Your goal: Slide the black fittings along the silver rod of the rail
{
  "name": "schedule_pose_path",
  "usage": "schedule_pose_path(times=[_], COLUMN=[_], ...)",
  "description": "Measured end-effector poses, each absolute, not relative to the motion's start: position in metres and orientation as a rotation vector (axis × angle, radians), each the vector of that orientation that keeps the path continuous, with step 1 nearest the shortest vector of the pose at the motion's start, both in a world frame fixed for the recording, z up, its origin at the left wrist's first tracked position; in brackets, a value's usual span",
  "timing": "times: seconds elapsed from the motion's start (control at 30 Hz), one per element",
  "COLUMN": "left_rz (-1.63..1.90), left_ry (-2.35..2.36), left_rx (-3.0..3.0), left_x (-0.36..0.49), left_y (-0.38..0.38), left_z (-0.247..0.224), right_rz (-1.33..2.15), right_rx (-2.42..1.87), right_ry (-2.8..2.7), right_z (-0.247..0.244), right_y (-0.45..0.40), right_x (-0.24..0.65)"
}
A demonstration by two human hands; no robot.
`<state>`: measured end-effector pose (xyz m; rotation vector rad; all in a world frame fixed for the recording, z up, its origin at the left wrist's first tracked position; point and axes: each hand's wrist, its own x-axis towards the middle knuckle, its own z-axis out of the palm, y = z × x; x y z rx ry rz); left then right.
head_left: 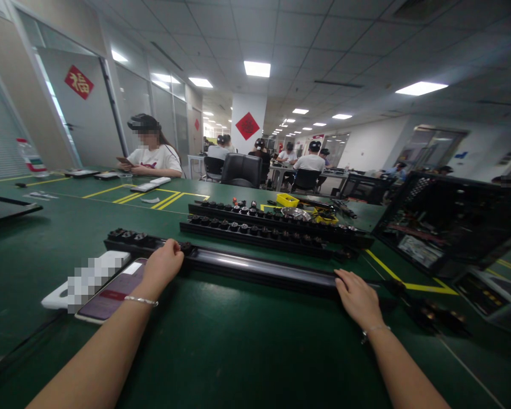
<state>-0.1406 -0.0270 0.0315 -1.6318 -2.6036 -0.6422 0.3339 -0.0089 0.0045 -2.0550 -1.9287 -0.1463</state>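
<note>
A long black rail (259,270) lies across the green table in front of me, with several black sockets (128,236) set in its left end and a bare, shiny channel to their right. My left hand (166,262) is closed at the rail beside one more black socket (188,247); what its fingers pinch, if anything, is hidden. Near the rail's right end, my right hand (356,295) has its fingers bent over the edge, gripping it. Behind lie two more rails (255,233) filled with black sockets.
Left of the rail are a phone (114,292) and a white device (89,278). On the right stand an open black computer case (447,227) and loose dark parts (438,315). Yellow trays (287,200) sit behind the rails. A person (155,153) sits across the table.
</note>
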Motion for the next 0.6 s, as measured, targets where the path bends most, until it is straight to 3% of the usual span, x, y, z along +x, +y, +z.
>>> schedule_pose_path(times=[0.6], left_rz=[-0.656], left_ry=[-2.587], left_rx=[-1.674], left_x=[-0.1388], left_y=[-0.0291], left_z=[0.0341], right_rz=[-0.105], right_rx=[-2.096], right_ry=[-1.917], right_z=[0.0059], right_y=[-0.0101], right_x=[0.3331])
